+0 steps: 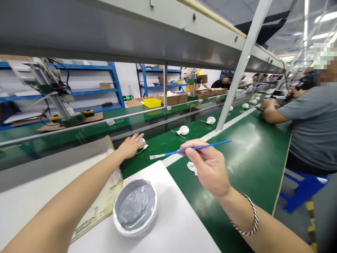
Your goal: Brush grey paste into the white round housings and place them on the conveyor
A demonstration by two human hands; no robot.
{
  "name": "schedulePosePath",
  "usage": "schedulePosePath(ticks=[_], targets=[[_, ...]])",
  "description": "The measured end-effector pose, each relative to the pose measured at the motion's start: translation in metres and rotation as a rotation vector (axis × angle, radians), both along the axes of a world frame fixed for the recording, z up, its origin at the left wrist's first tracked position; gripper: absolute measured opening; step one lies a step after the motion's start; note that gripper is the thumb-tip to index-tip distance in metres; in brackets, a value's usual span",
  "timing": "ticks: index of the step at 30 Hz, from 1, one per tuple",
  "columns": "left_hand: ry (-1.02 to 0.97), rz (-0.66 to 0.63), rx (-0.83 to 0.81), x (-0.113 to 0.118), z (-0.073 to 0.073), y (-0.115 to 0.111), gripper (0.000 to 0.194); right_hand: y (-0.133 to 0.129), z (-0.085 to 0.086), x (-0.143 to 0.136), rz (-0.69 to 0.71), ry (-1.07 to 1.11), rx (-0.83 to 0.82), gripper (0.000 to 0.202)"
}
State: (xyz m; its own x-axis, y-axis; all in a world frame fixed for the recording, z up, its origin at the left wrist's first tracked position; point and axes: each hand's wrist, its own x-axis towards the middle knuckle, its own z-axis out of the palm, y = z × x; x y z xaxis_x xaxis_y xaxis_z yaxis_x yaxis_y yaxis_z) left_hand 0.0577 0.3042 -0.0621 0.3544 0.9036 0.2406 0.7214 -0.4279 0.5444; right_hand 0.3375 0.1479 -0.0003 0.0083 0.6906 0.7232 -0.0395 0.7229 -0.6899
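My right hand [207, 167] pinches a thin blue paintbrush [172, 153] in the air, its flat bristles pointing left and tipped with grey. Reaching forward onto the green conveyor belt, my left hand [132, 144] has its fingers closed over a small white round part [142, 143], which is partly hidden by them. Below and between my arms, a white tub [151, 226] of smooth grey paste [135, 207] stands on a white sheet [179, 221]. More white round parts with thin wires, such as this nearby one [184, 130], lie along the belt.
A slanted metal post [237, 73] rises at the belt's edge, under a long overhead shelf [147, 38]. A stained board [102, 196] lies at left. A crumpled white tissue [192, 168] is beside my right hand. A seated co-worker [313, 123] is at right; a yellow bin [152, 102] stands beyond.
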Motion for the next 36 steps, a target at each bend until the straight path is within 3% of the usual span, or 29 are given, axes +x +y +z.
schedulePosePath(ticks=[4, 8, 11, 14, 17, 20, 23, 26, 30, 34, 36], targets=[[-0.223, 0.128, -0.11, 0.008, -0.012, 0.026, 0.031, 0.0, 0.003, -0.004, 0.066, 0.017, -0.084, 0.011], [-0.584, 0.278, -0.228, 0.0, -0.001, 0.009, 0.034, 0.0, 0.003, -0.011, 0.149, -0.033, -0.14, 0.007], [-0.927, 0.346, -0.278, -0.011, 0.024, -0.037, 0.041, -0.003, -0.002, -0.019, 0.22, -0.083, -0.161, 0.004], [-1.204, 0.354, -0.336, -0.017, 0.045, -0.101, 0.042, -0.008, -0.006, -0.028, 0.238, -0.182, -0.122, 0.004], [-1.362, 0.41, -0.378, -0.013, 0.046, -0.16, 0.03, -0.015, -0.009, -0.036, 0.231, -0.266, -0.045, 0.005], [-1.445, 0.433, -0.419, -0.005, 0.033, -0.198, 0.029, -0.019, -0.01, -0.038, 0.213, -0.307, 0.036, 0.006], [-1.527, 0.458, -0.417, 0.002, 0.023, -0.215, 0.03, -0.019, -0.012, -0.036, 0.186, -0.348, 0.091, 0.007], [-1.567, 0.489, -0.385, 0.003, 0.023, -0.221, 0.041, -0.016, -0.016, -0.035, 0.173, -0.344, 0.081, 0.005], [-1.54, 0.416, -0.334, -0.004, 0.029, -0.223, 0.036, -0.01, -0.021, -0.038, 0.196, -0.313, 0.025, 0.005], [-1.345, 0.459, -0.134, -0.014, 0.031, -0.221, 0.077, -0.007, -0.027, -0.043, 0.208, -0.337, 0.003, 0.005], [-1.3, 0.525, -0.045, -0.016, 0.031, -0.22, 0.079, -0.006, -0.03, -0.045, 0.206, -0.351, 0.028, 0.005]])
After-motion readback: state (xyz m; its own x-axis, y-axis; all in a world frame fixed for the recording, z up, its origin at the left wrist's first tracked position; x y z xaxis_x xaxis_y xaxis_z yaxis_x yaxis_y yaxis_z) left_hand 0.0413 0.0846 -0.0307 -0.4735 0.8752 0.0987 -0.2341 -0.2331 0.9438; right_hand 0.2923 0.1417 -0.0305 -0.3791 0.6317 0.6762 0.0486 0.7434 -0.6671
